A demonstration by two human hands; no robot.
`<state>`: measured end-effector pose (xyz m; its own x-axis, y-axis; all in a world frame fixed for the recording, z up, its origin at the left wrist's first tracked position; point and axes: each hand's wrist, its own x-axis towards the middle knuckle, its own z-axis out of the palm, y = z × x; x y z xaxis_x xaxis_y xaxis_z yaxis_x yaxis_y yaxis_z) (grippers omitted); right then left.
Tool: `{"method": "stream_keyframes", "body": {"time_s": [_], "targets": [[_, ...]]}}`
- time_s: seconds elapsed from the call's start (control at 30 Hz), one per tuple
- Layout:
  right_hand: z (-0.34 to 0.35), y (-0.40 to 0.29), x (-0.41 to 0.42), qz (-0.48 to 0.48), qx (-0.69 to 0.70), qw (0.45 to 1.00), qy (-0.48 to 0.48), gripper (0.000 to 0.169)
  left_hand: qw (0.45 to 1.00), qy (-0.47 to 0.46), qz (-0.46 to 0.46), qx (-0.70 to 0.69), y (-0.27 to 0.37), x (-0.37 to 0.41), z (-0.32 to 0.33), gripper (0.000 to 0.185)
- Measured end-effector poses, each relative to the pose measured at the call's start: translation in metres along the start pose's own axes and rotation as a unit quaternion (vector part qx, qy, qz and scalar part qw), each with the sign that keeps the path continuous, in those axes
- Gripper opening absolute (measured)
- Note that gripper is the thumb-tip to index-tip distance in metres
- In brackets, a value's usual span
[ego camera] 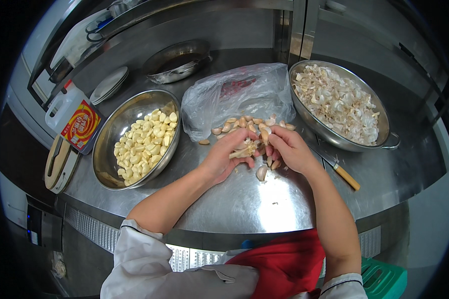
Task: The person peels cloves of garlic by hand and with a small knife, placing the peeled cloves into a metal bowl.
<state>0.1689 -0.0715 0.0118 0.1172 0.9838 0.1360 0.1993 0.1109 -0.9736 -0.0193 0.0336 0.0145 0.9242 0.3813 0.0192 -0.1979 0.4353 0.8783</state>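
My left hand (224,155) grips a partly broken garlic bulb (247,149) by its stem side. My right hand (290,147) pinches an unpeeled clove (264,135) between thumb and fingers, right beside the bulb. Loose unpeeled garlic cloves (243,121) lie on the steel table behind my hands, and a larger clove (262,173) rests just in front of them. To the left, a tilted steel bowl (104,149) holds peeled cloves (144,144). At the right, a steel basin with a loop handle (359,148) is full of papery garlic skins (336,99).
A clear plastic bag (209,97) lies behind the cloves. A knife with a wooden handle (347,177) lies right of my right hand. A plastic jug (75,116), stacked plates (110,84) and a metal pan (176,61) stand towards the back left.
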Motion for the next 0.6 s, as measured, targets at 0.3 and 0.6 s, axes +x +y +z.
{"method": "stream_keyframes", "body": {"time_s": [0.3,0.6], "targets": [[0.014,-0.011,-0.004,0.000,-0.006,1.000,-0.007,0.023,0.954,0.132,0.107,0.246,-0.014,0.001,0.003,0.028],[0.023,-0.005,-0.003,-0.064,-0.111,0.989,0.075,0.017,0.947,0.147,0.147,0.246,-0.018,0.004,-0.005,0.020]]}}
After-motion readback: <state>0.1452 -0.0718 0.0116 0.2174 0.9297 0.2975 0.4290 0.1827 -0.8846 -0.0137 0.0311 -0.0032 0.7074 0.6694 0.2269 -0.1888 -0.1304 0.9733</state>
